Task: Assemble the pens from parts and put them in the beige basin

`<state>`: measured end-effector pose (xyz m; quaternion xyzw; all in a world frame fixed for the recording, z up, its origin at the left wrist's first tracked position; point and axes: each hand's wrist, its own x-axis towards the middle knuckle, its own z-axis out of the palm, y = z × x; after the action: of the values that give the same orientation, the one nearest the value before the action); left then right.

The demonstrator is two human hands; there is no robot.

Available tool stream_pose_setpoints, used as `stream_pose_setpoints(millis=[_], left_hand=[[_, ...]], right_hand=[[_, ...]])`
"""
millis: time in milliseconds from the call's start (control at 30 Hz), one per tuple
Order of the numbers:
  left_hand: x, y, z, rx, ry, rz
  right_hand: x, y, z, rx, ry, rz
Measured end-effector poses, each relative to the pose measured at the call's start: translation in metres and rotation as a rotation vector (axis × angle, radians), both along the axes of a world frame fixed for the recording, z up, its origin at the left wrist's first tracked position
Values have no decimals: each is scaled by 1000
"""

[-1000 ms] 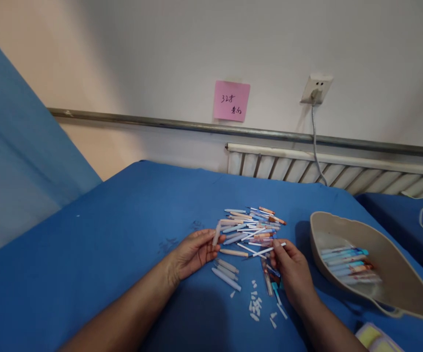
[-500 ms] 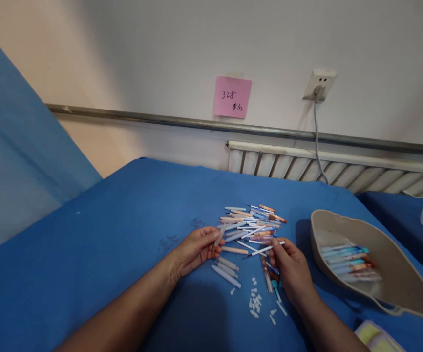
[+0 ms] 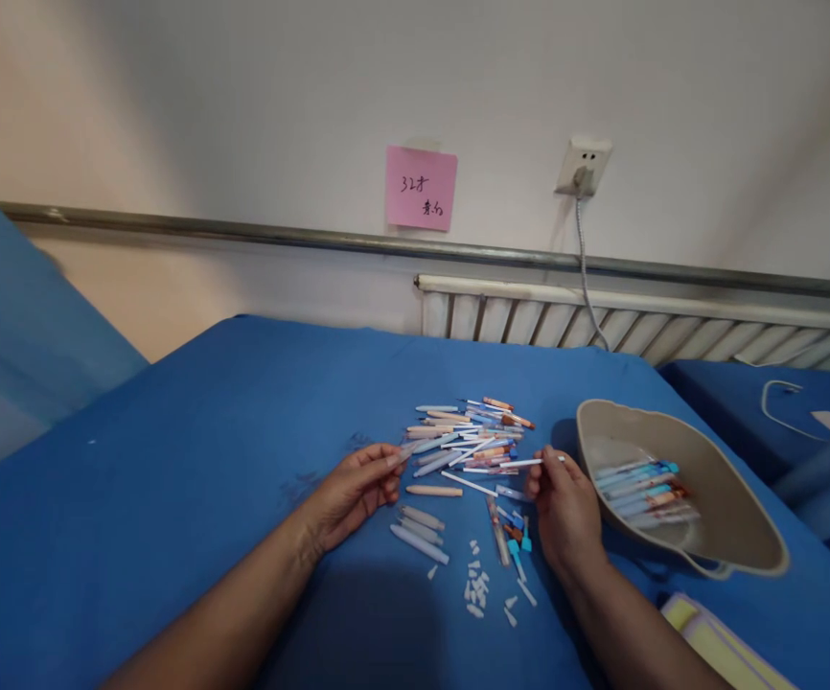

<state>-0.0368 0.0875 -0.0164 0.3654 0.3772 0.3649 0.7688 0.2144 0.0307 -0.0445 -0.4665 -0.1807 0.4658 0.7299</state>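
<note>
My left hand (image 3: 361,494) pinches a pale, greyish pen barrel (image 3: 409,448) at the left edge of a pile of pen parts. Between the thumb and fingers of my right hand (image 3: 565,508) is a thin white pen refill (image 3: 519,464), its tip pointing left. The two pieces are apart. Pen barrels and refills lie loosely crossed in the pile (image 3: 469,436) between and beyond my hands. Closer to me are several grey-white barrels (image 3: 419,543), a scatter of small white cone tips (image 3: 477,589), and blue and brown clip pieces (image 3: 516,532).
At the right stands a beige plastic basket (image 3: 735,498) with several pens (image 3: 645,494) inside. A yellow and lilac packet (image 3: 721,637) lies in front of it. Behind the blue-covered table (image 3: 242,412) are a radiator (image 3: 516,316), a metal rail (image 3: 300,235) and a plugged-in cable (image 3: 586,268).
The refill in my right hand has swung from slanted to nearly level. The barrel in my left hand has tipped flatter. The whole view has shifted, moving the scene leftward.
</note>
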Motion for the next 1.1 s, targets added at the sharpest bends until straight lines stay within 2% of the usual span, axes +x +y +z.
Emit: stream_pose_setpoints(millis=[300, 533, 700, 800, 933, 1100], left_hand=[[2, 1, 3, 32, 75, -57], [1, 3, 2, 60, 111, -101], [2, 2, 0, 110, 189, -109], [5, -1, -1, 159, 248, -115], [9, -5, -1, 228, 334, -144], [13, -9, -1, 233, 358, -152]], right_hand=[[-4, 2, 8, -4, 2, -8], [-3, 3, 5, -3, -29, 7], [-6, 0, 5, 18, -117, 26], [-12, -6, 7, 44, -232, 110], [-21, -14, 11, 4, -293, 265], [-25, -17, 12, 10, -356, 310]])
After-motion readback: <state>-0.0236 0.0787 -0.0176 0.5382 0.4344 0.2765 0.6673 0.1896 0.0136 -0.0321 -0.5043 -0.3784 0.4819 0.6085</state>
